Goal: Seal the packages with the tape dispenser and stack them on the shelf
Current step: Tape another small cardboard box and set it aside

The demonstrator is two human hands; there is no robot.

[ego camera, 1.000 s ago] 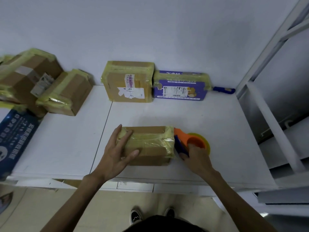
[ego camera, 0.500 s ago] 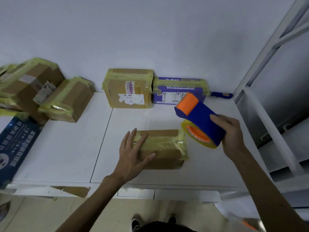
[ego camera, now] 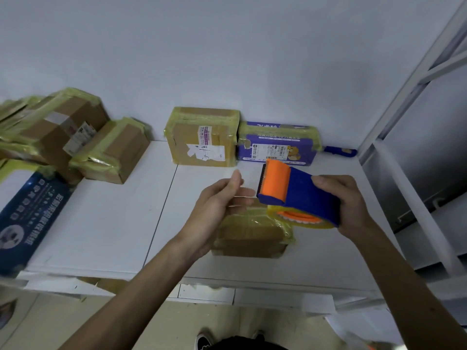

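Observation:
My right hand (ego camera: 347, 202) grips a blue and orange tape dispenser (ego camera: 300, 195) with a yellowish tape roll, held in the air above the table. My left hand (ego camera: 217, 205) is raised just left of the dispenser's orange front, thumb up and fingers stretched toward it; I cannot tell whether it touches the tape. Under both hands a small cardboard package (ego camera: 252, 239) wrapped in yellowish tape lies on the white table (ego camera: 113, 223), partly hidden by my left hand and the dispenser.
A taped brown box (ego camera: 204, 137) and a purple box (ego camera: 278, 145) stand against the back wall, with a blue tool (ego camera: 340, 150) beside them. Taped boxes (ego camera: 113, 152) are piled at the left, over a dark blue carton (ego camera: 30, 213). A white shelf frame (ego camera: 414, 198) stands right.
My left hand has lifted off the small package and moved up to the dispenser's front. My right hand has carried the dispenser from the box's right end into the air.

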